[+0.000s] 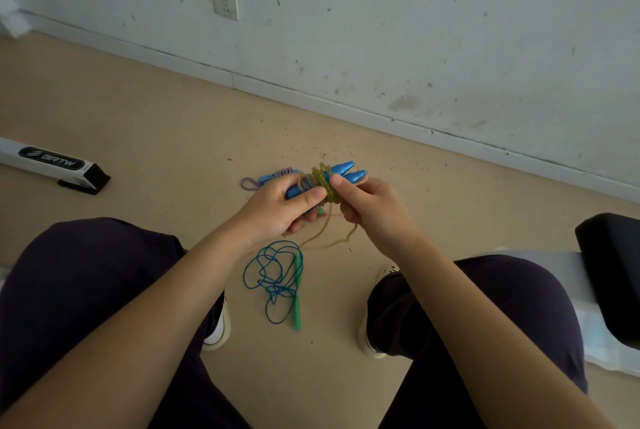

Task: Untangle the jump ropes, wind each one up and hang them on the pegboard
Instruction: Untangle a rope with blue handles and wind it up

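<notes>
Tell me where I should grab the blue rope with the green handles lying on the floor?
Take the blue jump rope by its two green handles, coming down from above. They lie side by side, straight and stiff, along the right edge of the loose tangle, so one hand could probably close round both without catching the loops.

Soft, even daylight fills the scene — moderately bright, with no hard glare anywhere. The wall (415,13) reads pale and flat, dimming slightly toward the upper corners. Shadows on the floor (138,110) are faint and diffuse (a weak one sits under the white bar (52,165) at left). Wide-angle distortion bows the skirting line and stretches the forearms at the bottom edge. Focus is fair at centre — the yellow-green cord (323,183) looks slightly smeared, fine detail softened by compression.
</notes>
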The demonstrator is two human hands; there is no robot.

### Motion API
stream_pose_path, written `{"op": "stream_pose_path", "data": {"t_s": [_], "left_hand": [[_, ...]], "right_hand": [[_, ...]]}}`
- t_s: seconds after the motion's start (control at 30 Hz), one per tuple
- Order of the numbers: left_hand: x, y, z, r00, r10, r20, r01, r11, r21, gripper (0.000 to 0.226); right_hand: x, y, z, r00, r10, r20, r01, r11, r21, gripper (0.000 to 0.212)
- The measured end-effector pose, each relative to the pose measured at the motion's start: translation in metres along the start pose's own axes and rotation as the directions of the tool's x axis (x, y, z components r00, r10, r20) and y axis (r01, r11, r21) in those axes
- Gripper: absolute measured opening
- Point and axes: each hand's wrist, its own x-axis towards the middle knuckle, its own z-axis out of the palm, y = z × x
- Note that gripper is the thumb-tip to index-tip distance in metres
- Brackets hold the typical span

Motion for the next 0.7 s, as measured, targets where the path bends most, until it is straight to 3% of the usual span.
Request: {"op": "stream_pose_path", "data": {"t_s": [0.13,0.23,0.3,0.5,0.63,0.7], "left_hand": [[-0.001,0.003,0.0,0.995,0.018,0.098,-0.015,0.999,-0.038,0.034],[-0.003,0.007,0.001,0.983,0.029,0.182,-0.018,0.998,-0.064,0.048],[-0.004,0.007,0.001,0.98,0.041,0.194,-0.027,0.997,-0.075,0.051],[-0.002,0.006,0.0,0.998,0.052,0.045,-0.048,0.995,-0.092,0.01],[0.0,0.004,0.0,0.999,0.044,0.003,-0.044,0.994,-0.099,0.013],[-0.001,0.004,0.0,0.999,0.038,0.008,-0.037,0.992,-0.125,0.022]], "right_hand": [[0.003,0.001,0.001,0.995,-0.022,0.099,0.012,0.995,0.094,0.027],[0.002,0.0,-0.004,0.979,0.02,0.204,-0.049,0.989,0.137,0.049],[0.0,-0.001,-0.003,0.97,0.025,0.244,-0.047,0.995,0.084,0.042],[-0.002,-0.003,0.002,0.999,-0.024,0.048,0.028,0.995,-0.093,0.038],[-0.002,0.001,0.007,0.997,-0.054,0.048,0.063,0.973,-0.224,0.057],[-0.001,0.002,0.005,0.993,-0.053,0.105,0.07,0.984,-0.164,0.063]]}}
